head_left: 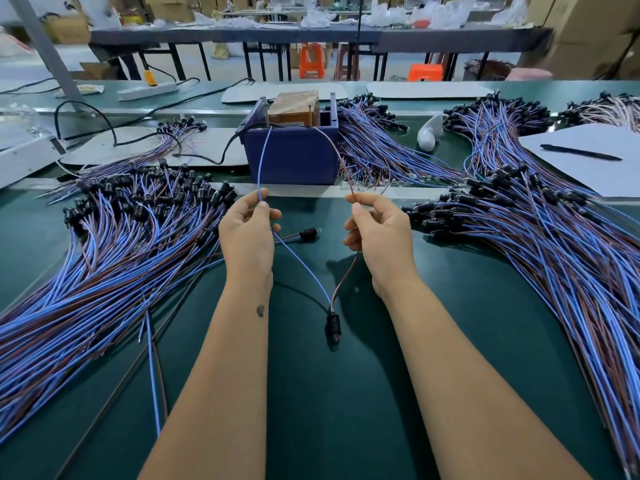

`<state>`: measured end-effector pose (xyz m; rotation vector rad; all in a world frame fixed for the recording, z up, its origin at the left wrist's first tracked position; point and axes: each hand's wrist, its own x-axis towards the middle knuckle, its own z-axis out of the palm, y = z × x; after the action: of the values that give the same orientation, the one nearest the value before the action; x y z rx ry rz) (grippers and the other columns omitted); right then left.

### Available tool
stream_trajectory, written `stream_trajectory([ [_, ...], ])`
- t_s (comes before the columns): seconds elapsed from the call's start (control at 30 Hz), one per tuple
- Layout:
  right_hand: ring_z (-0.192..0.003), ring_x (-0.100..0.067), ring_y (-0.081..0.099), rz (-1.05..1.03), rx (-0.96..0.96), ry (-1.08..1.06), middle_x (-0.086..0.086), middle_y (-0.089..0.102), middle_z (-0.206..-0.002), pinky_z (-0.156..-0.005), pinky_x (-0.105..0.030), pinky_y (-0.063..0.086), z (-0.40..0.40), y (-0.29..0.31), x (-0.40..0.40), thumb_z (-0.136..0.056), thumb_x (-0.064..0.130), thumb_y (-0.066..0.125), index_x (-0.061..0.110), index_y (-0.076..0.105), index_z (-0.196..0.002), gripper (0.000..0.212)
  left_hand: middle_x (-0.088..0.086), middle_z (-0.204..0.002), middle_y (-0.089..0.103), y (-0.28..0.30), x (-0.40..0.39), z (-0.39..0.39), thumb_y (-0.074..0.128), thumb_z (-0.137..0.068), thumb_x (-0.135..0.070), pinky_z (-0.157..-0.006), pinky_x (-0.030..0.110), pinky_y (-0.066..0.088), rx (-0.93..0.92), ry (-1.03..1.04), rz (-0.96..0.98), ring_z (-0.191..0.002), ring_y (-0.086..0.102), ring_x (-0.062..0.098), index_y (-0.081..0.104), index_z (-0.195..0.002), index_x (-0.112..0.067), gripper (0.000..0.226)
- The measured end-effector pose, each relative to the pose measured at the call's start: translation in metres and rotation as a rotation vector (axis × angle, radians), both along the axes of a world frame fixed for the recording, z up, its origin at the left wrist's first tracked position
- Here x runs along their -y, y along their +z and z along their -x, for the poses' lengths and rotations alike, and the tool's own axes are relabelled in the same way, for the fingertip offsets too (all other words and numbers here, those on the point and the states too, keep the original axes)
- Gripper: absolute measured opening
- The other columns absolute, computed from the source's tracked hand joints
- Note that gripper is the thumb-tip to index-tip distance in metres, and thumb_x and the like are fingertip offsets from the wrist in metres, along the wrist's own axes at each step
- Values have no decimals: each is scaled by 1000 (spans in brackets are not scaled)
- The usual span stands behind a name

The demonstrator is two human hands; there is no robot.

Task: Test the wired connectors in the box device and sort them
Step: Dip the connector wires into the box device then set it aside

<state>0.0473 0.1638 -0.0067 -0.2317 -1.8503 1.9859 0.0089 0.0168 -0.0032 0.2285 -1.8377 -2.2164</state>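
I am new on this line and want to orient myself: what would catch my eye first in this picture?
First, the two hands at the centre: the left hand pinches a blue wire and the right hand a brown wire, both running up to the blue box device, with their black connector hanging below. Then the big piles of wired connectors: left pile, right pile.

The far workbench [311, 32] and the bags on it are blurred. The blue box device [291, 152] hides where the blue wire [262, 161] and brown wire [334, 150] end inside it. The left wire pile [86, 271] and right wire pile [554, 244] run past the edges. The hanging connector [332, 325] is too small to tell its detail.
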Motion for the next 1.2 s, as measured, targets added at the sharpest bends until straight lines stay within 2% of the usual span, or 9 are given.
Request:
stream_trajectory([
  [0.43,-50,-12,57,-108,7,11,-3,60,-70,-51,-19,47,4,-4,5,-99,11,52,31,67,-95,25,-9,-71,63,0,1,1,49,-100,-12,-58,16,45,15,29,-7,-52,53,-1,68,-102,-29,25],
  [0.53,-50,-11,57,-120,21,8,-3,60,-70,-52,-19,47,5,-5,5,-99,11,51,29,67,-97,24,-9,-70,63,-1,1,1,49,-100,-12,-61,19,47,21,24,0,-52,54,-2,68,-100,-30,26],
  [0.63,-52,-12,57,-132,22,5,-4,60,-71,-54,-21,47,3,-4,4,-99,11,51,27,67,-99,23,-10,-68,64,-1,1,0,50,-99,-11,-57,16,45,22,24,4,-53,55,-1,68,-99,-28,24],
  [0.73,-56,-10,56,-188,-5,5,-2,61,-70,-56,-21,48,-2,-4,8,-98,12,52,24,67,-102,20,-12,-64,64,-1,-2,-3,53,-93,-11,-60,18,43,38,-14,50,-59,56,1,71,-87,-26,24],
  [0.77,-58,-10,56,-219,-16,11,-2,61,-69,-56,-24,49,-4,-4,11,-97,12,53,22,67,-102,18,-13,-62,63,-1,-4,-4,55,-91,-12,-59,18,42,44,-46,81,-58,53,1,72,-82,-27,25],
  [0.83,-64,-18,59,-300,-22,35,-2,63,-70,-63,-40,55,-7,-6,17,-96,14,55,21,67,-103,16,-18,-54,56,-1,-10,-7,60,-89,-15,-51,16,40,49,-130,141,-50,44,-1,74,-75,-29,24],
  [0.93,-70,-25,60,-409,-1,72,-2,64,-72,-75,-50,54,-9,-6,23,-94,15,57,20,70,-106,18,-18,-49,54,0,-18,-10,59,-92,-17,-43,13,36,49,-269,139,-41,42,-2,74,-81,-25,21],
  [1.07,-70,-24,61,-473,-2,113,-3,64,-70,-72,-43,55,-11,-3,23,-93,15,60,20,72,-100,14,-8,-53,51,0,-21,-12,59,-94,-16,-42,15,31,38,-376,56,-41,37,4,71,-82,-18,18],
  [1.2,-53,-4,50,-374,73,250,7,59,-59,-57,-25,46,-11,1,17,-90,21,67,19,70,-77,14,-7,-49,44,4,-15,-9,56,-98,-13,-44,16,37,14,-332,-186,-41,39,5,66,-85,-15,17],
])
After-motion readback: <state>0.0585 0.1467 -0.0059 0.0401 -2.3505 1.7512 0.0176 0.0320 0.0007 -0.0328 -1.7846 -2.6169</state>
